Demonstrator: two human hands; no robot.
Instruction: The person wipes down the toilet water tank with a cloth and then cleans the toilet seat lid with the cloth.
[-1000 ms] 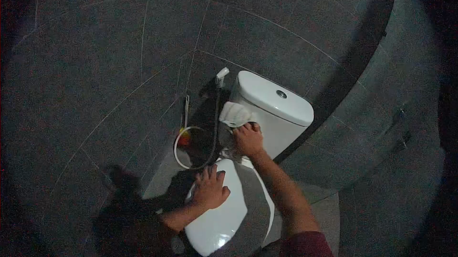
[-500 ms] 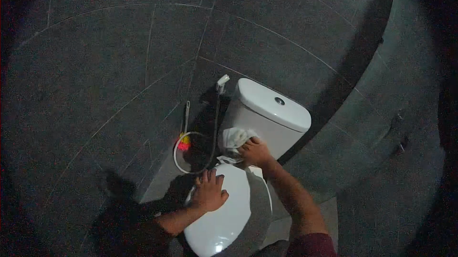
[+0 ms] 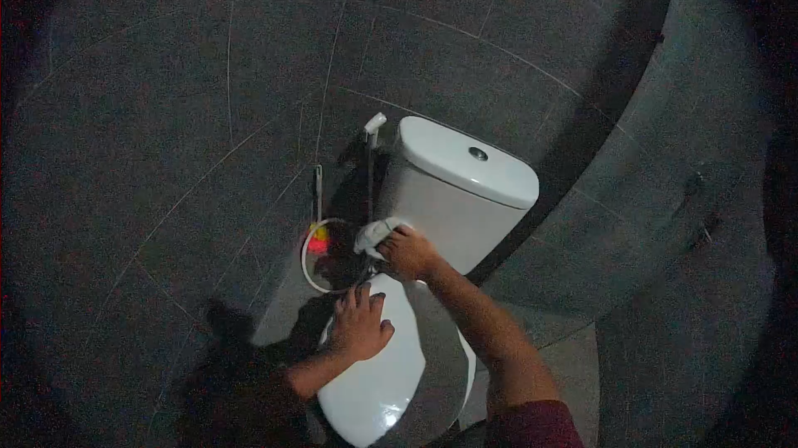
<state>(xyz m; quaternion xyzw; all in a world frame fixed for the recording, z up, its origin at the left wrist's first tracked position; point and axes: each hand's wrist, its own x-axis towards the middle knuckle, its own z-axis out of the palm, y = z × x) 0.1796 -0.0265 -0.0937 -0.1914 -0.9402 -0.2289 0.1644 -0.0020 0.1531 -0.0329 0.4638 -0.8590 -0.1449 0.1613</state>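
Note:
My left hand [image 3: 361, 325] lies on the white toilet lid [image 3: 378, 386], palm down with the fingers spread. The lid is lowered over the bowl. My right hand [image 3: 410, 253] grips a white cloth [image 3: 378, 234] and presses it near the lower left part of the toilet tank [image 3: 453, 219]. Part of the cloth is hidden under the fingers. On top of the tank lid [image 3: 428, 142] sits a round flush button [image 3: 478, 154].
A white bidet sprayer [image 3: 375, 124] hangs on the dark tiled wall left of the tank, its pale hose [image 3: 306, 261] looping down beside the toilet. Behind the loop stands a brush [image 3: 318, 199] with a yellow and red head. A glass panel [image 3: 657, 190] is on the right.
My right hand and the cloth have moved left and slightly up, to the tank's lower left edge. My left hand stays on the lid. The view has shifted a little.

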